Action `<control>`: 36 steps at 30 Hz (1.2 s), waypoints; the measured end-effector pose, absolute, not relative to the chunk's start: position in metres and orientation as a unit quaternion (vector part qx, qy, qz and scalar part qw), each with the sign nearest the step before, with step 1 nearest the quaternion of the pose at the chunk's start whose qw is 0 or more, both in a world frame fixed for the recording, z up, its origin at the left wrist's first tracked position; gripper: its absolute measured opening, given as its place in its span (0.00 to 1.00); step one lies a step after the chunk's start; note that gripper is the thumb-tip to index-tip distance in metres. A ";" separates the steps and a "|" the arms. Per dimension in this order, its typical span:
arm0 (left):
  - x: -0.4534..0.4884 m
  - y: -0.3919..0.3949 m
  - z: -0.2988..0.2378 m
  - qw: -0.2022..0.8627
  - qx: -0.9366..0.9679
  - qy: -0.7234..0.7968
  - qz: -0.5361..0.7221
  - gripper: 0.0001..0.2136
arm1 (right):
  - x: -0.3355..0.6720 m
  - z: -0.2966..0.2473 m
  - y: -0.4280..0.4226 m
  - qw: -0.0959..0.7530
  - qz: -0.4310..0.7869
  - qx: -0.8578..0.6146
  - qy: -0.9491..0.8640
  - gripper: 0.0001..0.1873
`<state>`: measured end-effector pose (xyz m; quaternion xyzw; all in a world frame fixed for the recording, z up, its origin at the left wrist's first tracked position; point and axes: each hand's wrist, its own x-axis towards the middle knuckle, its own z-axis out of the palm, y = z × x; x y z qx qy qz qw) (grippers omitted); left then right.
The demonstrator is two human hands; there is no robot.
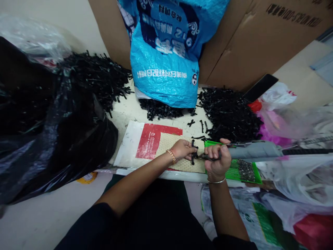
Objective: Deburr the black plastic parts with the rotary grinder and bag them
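Note:
My left hand (182,150), with a gold bracelet at its wrist, pinches a small black plastic piece (193,152) above the worn mat (166,147). In my right hand (218,158) is a grey electric screwdriver (247,151) with a black cord. The screwdriver lies almost level, its bit pointing left at the black piece; whether the tip touches is too small to tell. Beneath the right hand sits a green tray (256,173) with many small metal screws (246,170). A few loose black parts (201,125) lie just beyond the hands.
Black parts are heaped at the right (229,111) and far left (96,78). Between them a blue woven bag (166,69) stands against cardboard (234,52). A large black plastic bag (78,132) bulges on the left. A dark phone-like slab (261,87) rests by the right heap.

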<state>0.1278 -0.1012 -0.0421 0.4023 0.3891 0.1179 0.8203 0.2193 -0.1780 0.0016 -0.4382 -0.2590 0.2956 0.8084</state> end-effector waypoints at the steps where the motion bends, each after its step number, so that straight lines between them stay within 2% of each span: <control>1: 0.128 -0.101 -0.042 0.820 0.401 0.390 0.118 0.09 | 0.219 0.002 -0.178 0.809 0.291 -0.439 -0.262 0.12; 19: 0.128 -0.101 -0.043 0.815 0.406 0.399 0.111 0.10 | 0.217 -0.010 -0.178 0.789 0.275 -0.444 -0.324 0.10; 31: 0.129 -0.100 -0.040 0.800 0.407 0.427 0.107 0.12 | 0.223 -0.021 -0.173 0.720 0.352 -0.403 -0.443 0.07; 33: 0.129 -0.101 -0.042 0.799 0.417 0.420 0.107 0.11 | 0.221 -0.020 -0.175 0.709 0.363 -0.421 -0.435 0.08; 36: 0.127 -0.102 -0.044 0.808 0.418 0.401 0.109 0.09 | 0.227 -0.009 -0.182 0.706 0.367 -0.451 -0.404 0.15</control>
